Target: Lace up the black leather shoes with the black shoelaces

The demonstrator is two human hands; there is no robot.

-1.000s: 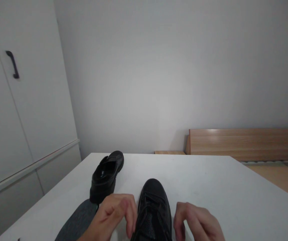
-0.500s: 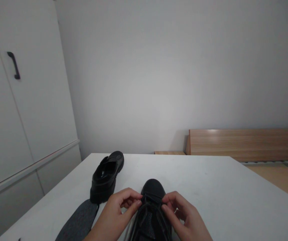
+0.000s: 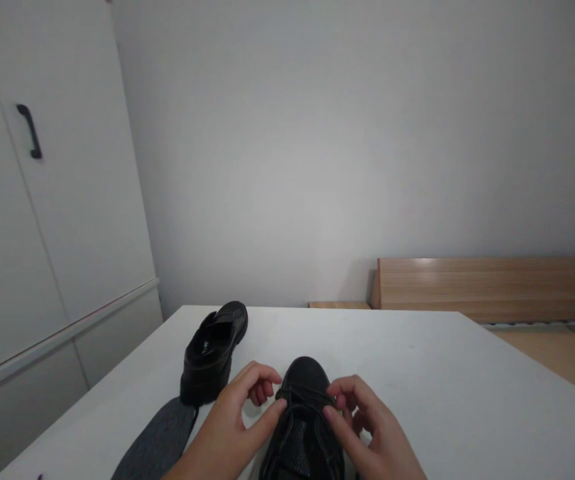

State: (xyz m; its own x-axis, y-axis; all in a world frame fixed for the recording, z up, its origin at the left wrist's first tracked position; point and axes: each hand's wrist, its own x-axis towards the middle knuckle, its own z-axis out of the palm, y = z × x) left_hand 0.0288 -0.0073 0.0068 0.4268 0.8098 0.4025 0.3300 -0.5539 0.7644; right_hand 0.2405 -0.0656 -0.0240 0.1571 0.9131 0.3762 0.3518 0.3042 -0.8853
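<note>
A black lace-up shoe [image 3: 303, 375] sits on the white table [image 3: 442, 387] right in front of me, toe pointing away. My left hand [image 3: 232, 430] pinches the lace at the shoe's left side near the toe end of the lacing. My right hand [image 3: 367, 430] pinches the lace on the right side, fingers curled. A second black shoe [image 3: 212, 353] rests further back on the left, its opening facing me. A dark grey insole [image 3: 155, 440] lies flat beside my left hand.
White cupboard doors with a black handle [image 3: 30, 130] stand to the left of the table. A wooden bench or bed frame [image 3: 487, 287] runs along the wall behind the table on the right. A plain grey wall fills the background.
Both hands moved from the sides of the shoe up onto its lacing and closed on the lace near the toe end. The shoes and insole stayed put.
</note>
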